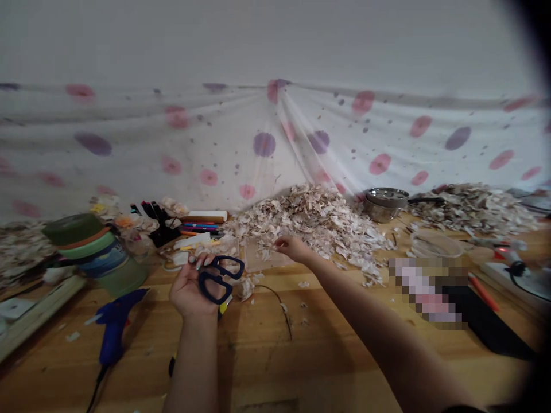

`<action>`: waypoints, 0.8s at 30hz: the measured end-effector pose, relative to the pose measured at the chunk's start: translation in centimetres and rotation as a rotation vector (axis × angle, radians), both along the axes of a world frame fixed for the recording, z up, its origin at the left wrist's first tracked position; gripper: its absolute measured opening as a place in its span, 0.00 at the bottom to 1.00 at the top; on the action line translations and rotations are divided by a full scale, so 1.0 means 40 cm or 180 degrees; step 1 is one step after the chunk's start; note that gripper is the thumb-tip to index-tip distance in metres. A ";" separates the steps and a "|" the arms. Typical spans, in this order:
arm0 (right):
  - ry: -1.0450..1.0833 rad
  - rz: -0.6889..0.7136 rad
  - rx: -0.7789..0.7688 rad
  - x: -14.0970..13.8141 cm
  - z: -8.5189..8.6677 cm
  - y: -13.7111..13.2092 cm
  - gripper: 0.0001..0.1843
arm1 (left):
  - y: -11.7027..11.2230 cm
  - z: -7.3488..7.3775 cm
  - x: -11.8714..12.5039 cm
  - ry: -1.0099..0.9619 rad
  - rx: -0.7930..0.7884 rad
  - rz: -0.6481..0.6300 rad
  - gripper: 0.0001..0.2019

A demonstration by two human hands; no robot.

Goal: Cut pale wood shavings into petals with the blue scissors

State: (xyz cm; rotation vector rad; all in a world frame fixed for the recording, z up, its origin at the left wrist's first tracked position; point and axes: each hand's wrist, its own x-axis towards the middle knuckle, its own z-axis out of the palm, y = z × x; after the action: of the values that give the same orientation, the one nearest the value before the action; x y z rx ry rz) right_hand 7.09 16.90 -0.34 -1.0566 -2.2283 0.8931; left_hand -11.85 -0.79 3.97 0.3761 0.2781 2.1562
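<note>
My left hand (191,287) is turned palm up, fingers curled around scissors whose dark blue handles (215,291) face right. The blades are hidden, and I cannot tell whether something small is also between the fingertips. Over the front edge of a heap of dry whitish-brown flakes (318,215) is my right hand (295,249), its fingers drawn together. Anything in that pinch is too small to make out. Beneath it lies a shallow clear plastic tray (258,261). A pale flower (246,288) and a thin dark stem (282,307) lie on the wood between my arms.
At left are a blue glue gun (114,330) and a green tilted jar (101,252). Pens (200,228) stand behind. A metal pot (383,203), a clear bowl (437,244), a power strip (512,281) and a black flat object (486,321) are at right. Spotted plastic sheeting (172,143) covers the wall.
</note>
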 end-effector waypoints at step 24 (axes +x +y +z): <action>-0.0723 0.1146 -0.0149 0.236 -0.018 -0.079 0.20 | 0.018 -0.019 0.022 0.0135 -0.0204 -0.0082 0.08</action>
State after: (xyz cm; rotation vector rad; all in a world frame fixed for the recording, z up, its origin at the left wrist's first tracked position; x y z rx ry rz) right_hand 16.55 13.76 -1.08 -0.8232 -2.6554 1.0186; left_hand -10.98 -0.07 3.20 0.3871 0.3635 2.1104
